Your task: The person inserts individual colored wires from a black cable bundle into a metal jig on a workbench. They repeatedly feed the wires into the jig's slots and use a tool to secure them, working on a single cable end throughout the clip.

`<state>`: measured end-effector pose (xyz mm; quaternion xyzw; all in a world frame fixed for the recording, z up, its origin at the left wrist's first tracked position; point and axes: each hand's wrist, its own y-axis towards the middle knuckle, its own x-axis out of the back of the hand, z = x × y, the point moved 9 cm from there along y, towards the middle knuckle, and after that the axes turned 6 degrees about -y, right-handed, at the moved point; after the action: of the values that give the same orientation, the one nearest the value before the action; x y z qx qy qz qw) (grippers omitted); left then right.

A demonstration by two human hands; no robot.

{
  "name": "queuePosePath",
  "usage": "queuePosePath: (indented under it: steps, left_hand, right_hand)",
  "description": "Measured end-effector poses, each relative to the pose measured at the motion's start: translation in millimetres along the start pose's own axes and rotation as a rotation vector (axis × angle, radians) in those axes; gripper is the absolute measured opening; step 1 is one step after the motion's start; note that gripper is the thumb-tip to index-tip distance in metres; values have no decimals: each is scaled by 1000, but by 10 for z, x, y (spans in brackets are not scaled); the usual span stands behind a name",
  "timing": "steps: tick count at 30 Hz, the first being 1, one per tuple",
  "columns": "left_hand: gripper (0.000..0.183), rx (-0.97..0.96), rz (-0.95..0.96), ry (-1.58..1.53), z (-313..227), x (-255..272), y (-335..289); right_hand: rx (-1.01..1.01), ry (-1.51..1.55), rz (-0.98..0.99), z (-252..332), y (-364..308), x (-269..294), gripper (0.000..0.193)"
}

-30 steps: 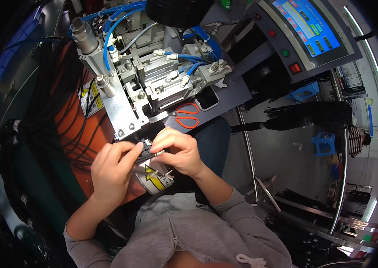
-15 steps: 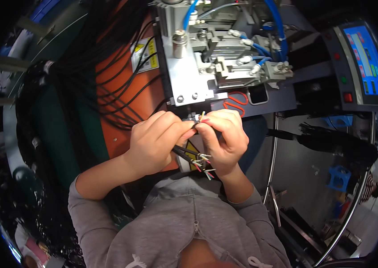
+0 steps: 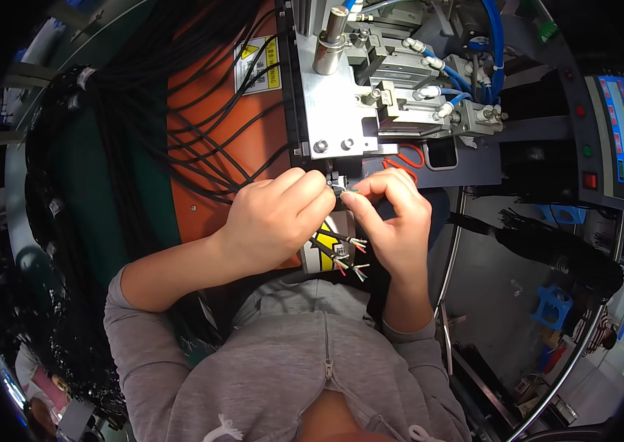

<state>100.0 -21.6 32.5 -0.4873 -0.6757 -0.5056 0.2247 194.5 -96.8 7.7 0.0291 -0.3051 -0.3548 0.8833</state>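
Both hands meet under the metal fixture [image 3: 330, 110]: left hand [image 3: 271, 221] and right hand [image 3: 393, 214] fingers pinch a thin cable end [image 3: 346, 191] lying crosswise between them.

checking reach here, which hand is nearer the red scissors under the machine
Right. The right hand sits just below the red scissors, its fingers almost reaching them. The left hand is farther off, down and to their left.

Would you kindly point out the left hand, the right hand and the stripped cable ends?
left hand [image 3: 271, 221], head view, back of the hand.
right hand [image 3: 400, 221], head view, back of the hand.
stripped cable ends [image 3: 345, 254], head view, black sheaths below the hands.
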Motion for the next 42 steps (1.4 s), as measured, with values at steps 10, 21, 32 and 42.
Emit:
queuePosePath:
  steps: [10,21,32,42]
  left_hand:
    - [35,-76,-28,64,-103,-72,-38]
    - [28,-208,-129,48,-183,37,-80]
    - [27,-5,80,155,-35,-225,-55]
    - [31,30,49,194,-33,-197,-16]
  right_hand:
    - [-212,243,-62,-400,-119,-27,7]
    - [-526,600,327,-577,-183,-245,10]
    - [23,-221,-64,-179,-28,-123,4]
    - [-69,-38,-143,-385,-69,-177,7]
